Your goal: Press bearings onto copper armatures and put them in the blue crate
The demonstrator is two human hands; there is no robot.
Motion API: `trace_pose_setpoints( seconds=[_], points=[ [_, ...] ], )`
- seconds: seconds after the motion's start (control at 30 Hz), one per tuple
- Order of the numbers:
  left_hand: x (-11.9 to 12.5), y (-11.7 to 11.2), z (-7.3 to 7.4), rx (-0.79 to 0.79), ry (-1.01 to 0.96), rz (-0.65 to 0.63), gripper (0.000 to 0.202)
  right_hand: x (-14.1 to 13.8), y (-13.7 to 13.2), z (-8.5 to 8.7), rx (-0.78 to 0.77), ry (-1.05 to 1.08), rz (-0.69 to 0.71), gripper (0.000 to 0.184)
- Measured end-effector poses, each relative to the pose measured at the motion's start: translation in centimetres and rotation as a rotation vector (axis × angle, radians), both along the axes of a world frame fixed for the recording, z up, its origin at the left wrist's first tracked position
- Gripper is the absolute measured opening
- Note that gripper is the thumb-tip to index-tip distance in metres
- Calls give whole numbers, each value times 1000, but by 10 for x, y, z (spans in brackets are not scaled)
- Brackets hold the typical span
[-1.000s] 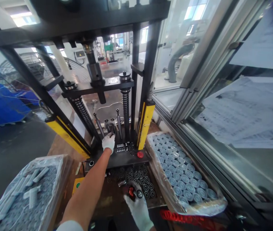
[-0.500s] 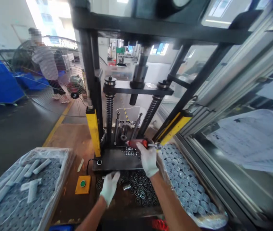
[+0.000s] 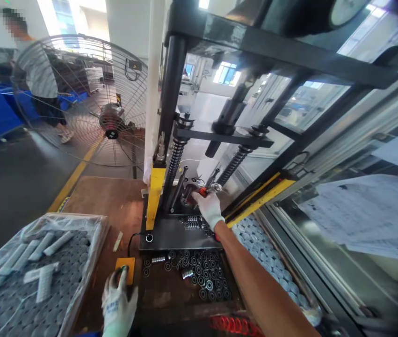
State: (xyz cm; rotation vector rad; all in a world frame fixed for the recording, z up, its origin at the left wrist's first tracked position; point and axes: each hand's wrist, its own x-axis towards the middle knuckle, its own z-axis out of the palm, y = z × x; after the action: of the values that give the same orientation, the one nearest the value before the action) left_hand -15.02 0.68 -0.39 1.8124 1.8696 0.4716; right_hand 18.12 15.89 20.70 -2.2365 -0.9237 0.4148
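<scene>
Left hand (image 3: 119, 302) at a green button (image 3: 125, 268), right hand (image 3: 210, 207) low in a press (image 3: 176, 238).
The left fingers are loosely spread and empty, one tip over the button on its yellow box (image 3: 130, 274); the right fingers are curled around a red tool (image 3: 203, 191), partly hidden. Metal rings (image 3: 209, 284) lie on the bench (image 3: 165, 299) before the press.

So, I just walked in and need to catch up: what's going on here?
Someone is working at a black press. The white-gloved right hand holds a red tool between the press's posts, below the plunger. The left hand has its fingers at a green button on a yellow box; whether it is pressed, I can't tell. Loose ring-shaped parts lie on the bench in front of the press.
</scene>
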Motion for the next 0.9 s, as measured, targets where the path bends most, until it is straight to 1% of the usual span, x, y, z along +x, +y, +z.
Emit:
trace_pose_setpoints(
  seconds=[0.07, 0.1, 0.17, 0.23, 0.3, 0.37, 0.43, 0.47, 0.5, 0.53, 0.57, 0.63, 0.67, 0.7, 0.73, 0.77, 0.8, 0.83, 0.9],
  points=[
    [-4, 2, -4, -5, 22, -28, 51, 1, 18, 9, -226, -94, 66, 36],
    [-5, 1, -7, -12, 22, -43, 52, 1, 27, 12, -298, -125, 102, 42],
    [-8, 0, -11, -10, 19, -64, 53, 3, 43, 13, -377, -155, 154, 54],
    [-9, -1, -13, 6, 20, -78, 52, 6, 53, 12, -396, -144, 169, 60],
    [-10, -1, -11, 8, 27, -83, 50, 6, 55, 11, -366, -108, 152, 61],
    [-10, -1, -5, -7, 38, -73, 49, 1, 44, 11, -307, -85, 130, 61],
    [-8, 1, 4, -28, 56, -65, 50, -13, 18, 2, -211, -75, 121, 66],
    [-7, 1, 9, -39, 67, -68, 51, -24, -2, -7, -151, -62, 133, 67],
    [-6, 2, 13, -55, 80, -73, 54, -37, -25, -21, -105, -33, 162, 68],
    [-5, 3, 18, -77, 99, -76, 56, -51, -53, -39, -83, 14, 210, 67],
    [-4, 4, 22, -104, 122, -74, 59, -65, -84, -60, -116, 69, 295, 62],
    [0, 5, 28, -162, 177, -47, 62, -94, -149, -106, -399, 188, 599, 54],
    [2, 6, 31, -190, 204, -29, 63, -106, -179, -128, -535, 171, 676, 52],
    [5, 6, 34, -218, 227, -8, 64, -115, -205, -148, -652, 99, 704, 52],
    [9, 7, 37, -245, 243, 11, 66, -123, -226, -163, -686, -1, 756, 53],
    [13, 9, 40, -270, 249, 28, 67, -127, -241, -175, -699, -92, 796, 54],
    [16, 11, 43, -293, 246, 40, 68, -128, -250, -183, -695, -165, 829, 54],
    [19, 13, 47, -313, 234, 49, 69, -128, -254, -188, -687, -208, 860, 54],
    [23, 16, 55, -336, 193, 70, 71, -123, -249, -193, -699, -206, 893, 56]
  ],
)
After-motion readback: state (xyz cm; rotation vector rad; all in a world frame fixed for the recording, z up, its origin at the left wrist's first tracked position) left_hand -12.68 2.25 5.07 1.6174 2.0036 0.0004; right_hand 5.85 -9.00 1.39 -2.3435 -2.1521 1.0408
